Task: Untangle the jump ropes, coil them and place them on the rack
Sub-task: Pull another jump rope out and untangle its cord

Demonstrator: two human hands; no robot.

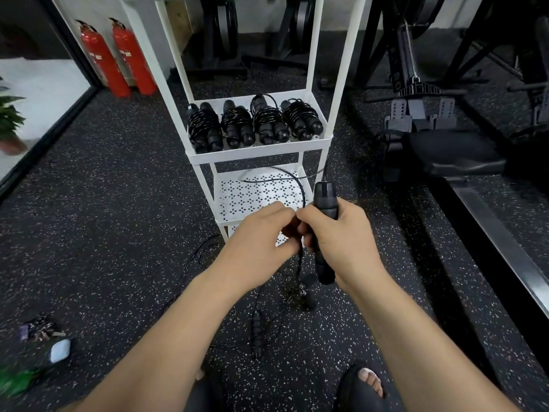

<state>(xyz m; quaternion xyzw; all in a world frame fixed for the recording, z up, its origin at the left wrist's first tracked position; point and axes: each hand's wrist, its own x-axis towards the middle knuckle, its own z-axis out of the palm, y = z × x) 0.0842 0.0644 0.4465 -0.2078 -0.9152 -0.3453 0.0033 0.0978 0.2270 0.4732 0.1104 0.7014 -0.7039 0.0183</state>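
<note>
Right hand (341, 233) grips the rope handle (325, 200) upright near the rack (258, 154), left hand (255, 230) pinches its cord (300, 260); likely risk: pulling now cinches the floor tangle (300, 292) tighter.

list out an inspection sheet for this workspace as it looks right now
surface: speckled black rubber floor; the white rack stands on it
job's things: four coiled ropes on the rack's middle shelf; a loose handle with tangled rope on the floor
clutter: keys and a small white object on the floor, lower left
hands: right hand grips a black handle upright; left hand pinches its cord
cables: nothing seen apart from rope cord
surroundings: two red fire extinguishers, potted plant, gym machines
</note>
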